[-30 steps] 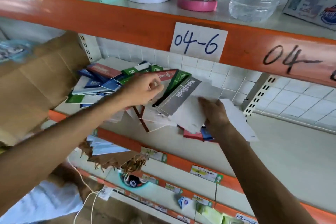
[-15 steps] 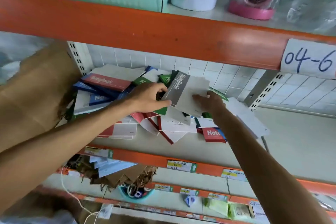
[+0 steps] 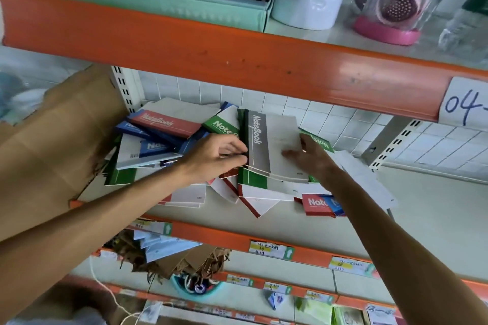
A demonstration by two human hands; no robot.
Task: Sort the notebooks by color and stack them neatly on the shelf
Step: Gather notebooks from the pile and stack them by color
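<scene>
Two hands work it: my left hand [image 3: 216, 155] pinches the grey notebook's [image 3: 269, 145] spine edge, right hand [image 3: 314, 158] flat on its cover, so I'd square it onto the green notebook [image 3: 253, 179] beneath.

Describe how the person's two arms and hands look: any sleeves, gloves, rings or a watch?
Both forearms are bare up to the frame edge, with no sleeve visible. The left hand and the right hand wear no gloves. No watch or bracelet shows on either wrist. Rings cannot be told; the fingers are blurred.
</scene>
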